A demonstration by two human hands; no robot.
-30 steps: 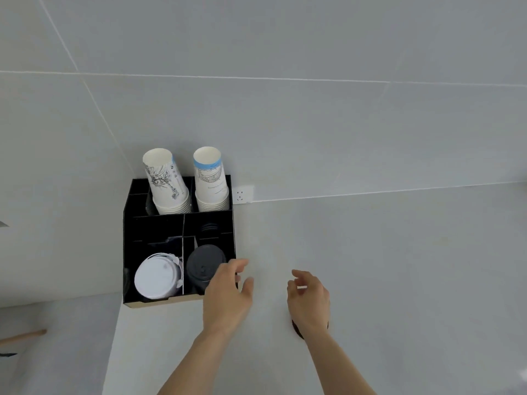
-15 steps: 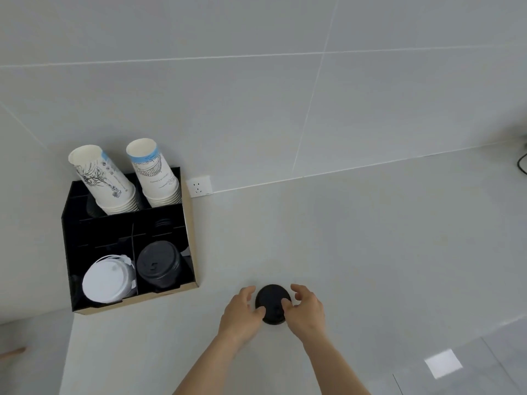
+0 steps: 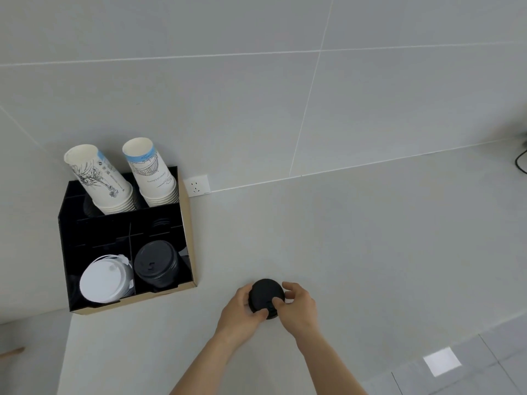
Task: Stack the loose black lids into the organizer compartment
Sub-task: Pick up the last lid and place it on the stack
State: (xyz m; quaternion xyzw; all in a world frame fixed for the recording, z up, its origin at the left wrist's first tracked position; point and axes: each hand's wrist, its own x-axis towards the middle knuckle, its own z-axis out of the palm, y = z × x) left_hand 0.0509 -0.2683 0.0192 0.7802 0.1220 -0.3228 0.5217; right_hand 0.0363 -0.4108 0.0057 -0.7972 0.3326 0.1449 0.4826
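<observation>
A loose black lid sits on the pale counter, near the front. My left hand grips its left side and my right hand grips its right side, thumbs over its near edge. To the left stands the black organizer. Its front right compartment holds a stack of black lids, and the front left one holds white lids.
Two stacks of upside-down paper cups fill the organizer's back compartments. A white wall socket sits just right of the organizer. A black cable shows at the far right. The counter's front edge runs past my right arm.
My left hand left the organizer and joined my right hand on the loose black lid. The view swung right, so the organizer now sits further left.
</observation>
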